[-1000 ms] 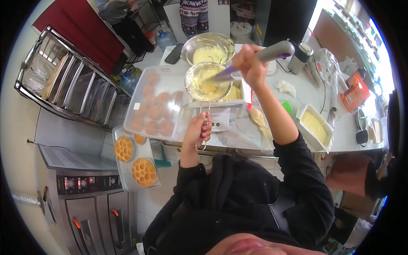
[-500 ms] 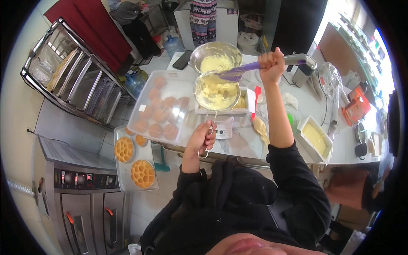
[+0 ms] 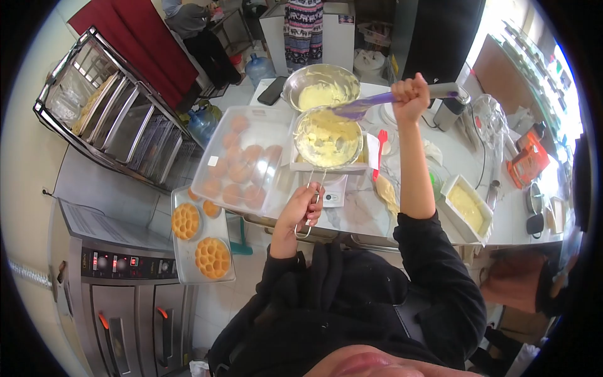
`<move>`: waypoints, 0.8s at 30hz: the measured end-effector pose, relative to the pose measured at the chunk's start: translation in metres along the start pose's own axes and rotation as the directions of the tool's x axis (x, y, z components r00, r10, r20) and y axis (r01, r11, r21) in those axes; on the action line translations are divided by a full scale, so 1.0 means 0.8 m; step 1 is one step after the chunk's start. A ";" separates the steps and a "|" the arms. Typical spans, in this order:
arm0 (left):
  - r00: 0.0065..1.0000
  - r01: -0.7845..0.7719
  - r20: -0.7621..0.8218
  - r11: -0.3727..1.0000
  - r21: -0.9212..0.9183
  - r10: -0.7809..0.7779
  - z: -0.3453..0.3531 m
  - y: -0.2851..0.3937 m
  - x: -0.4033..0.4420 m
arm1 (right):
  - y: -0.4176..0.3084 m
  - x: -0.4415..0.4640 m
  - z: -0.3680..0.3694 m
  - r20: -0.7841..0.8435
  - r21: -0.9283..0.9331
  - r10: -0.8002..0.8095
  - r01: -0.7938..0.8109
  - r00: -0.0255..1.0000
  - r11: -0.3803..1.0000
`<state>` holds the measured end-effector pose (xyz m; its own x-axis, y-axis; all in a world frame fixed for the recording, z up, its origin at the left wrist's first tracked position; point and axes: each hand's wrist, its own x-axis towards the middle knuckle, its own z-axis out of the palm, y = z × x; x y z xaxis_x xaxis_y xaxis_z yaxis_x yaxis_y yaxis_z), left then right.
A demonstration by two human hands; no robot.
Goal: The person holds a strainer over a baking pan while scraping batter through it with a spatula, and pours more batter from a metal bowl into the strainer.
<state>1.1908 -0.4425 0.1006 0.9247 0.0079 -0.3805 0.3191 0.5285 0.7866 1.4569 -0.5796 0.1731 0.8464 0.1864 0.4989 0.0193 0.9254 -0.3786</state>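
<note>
Currently, strainer [image 3: 355,156] at the middle of the work area, above a paper-lined loaf tin [image 3: 369,149] on the table [image 3: 361,202]; whether the two touch, cannot tell. Strainer handle points back toward the person. Left hand [image 3: 306,210]: fingers curled around this wire handle, grip closed. Right hand [image 3: 411,99]: to the right of the strainer and farther out, fingers wrapped in a fist about the handle of a purple-and-grey spatula [image 3: 374,103]. Spatula slants, its blade coated and lying over the far right rim of the strainer. Yellow batter [image 3: 328,143] inside the strainer, thick and lumpy, also smeared up the wall.

Surroundings, taken from the strainer: metal bowl [image 3: 295,85] with more batter, just beyond; phone [image 3: 271,92], beyond and left; clear plastic box [image 3: 276,119] of round buns, just left; scale [image 3: 333,196], on the near side, partly covered; red brush [image 3: 380,154], just right; second loaf tin [image 3: 461,217], filled with pale yellow batter, well off to the right; tray [image 3: 186,250] bearing honeycomb-topped breads [image 3: 212,257], nearer the person and well to the left
</note>
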 end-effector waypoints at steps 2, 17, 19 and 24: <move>1.000 0.003 0.002 0.999 0.035 -0.003 0.001 0.000 0.002 | 0.012 -0.009 -0.003 -0.014 0.011 0.094 -0.094 0.995 0.996; 0.998 -0.054 -0.034 0.997 -0.051 0.052 -0.009 -0.013 0.015 | 0.026 -0.120 0.057 0.333 -0.680 0.093 0.170 0.938 0.713; 0.998 -0.043 -0.044 0.998 -0.043 0.041 -0.004 -0.009 0.013 | 0.021 -0.120 0.067 0.345 -0.718 0.097 0.196 0.933 0.667; 0.997 -0.041 -0.063 0.999 -0.024 0.040 0.009 -0.004 0.014 | -0.011 -0.134 0.101 0.408 -0.812 0.185 0.262 0.894 0.522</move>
<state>1.2019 -0.4502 0.0973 0.9218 0.0822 -0.3788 0.2756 0.5481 0.7897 1.3232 -0.5806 0.1860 0.5435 0.4726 0.6937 0.6637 0.2641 -0.6999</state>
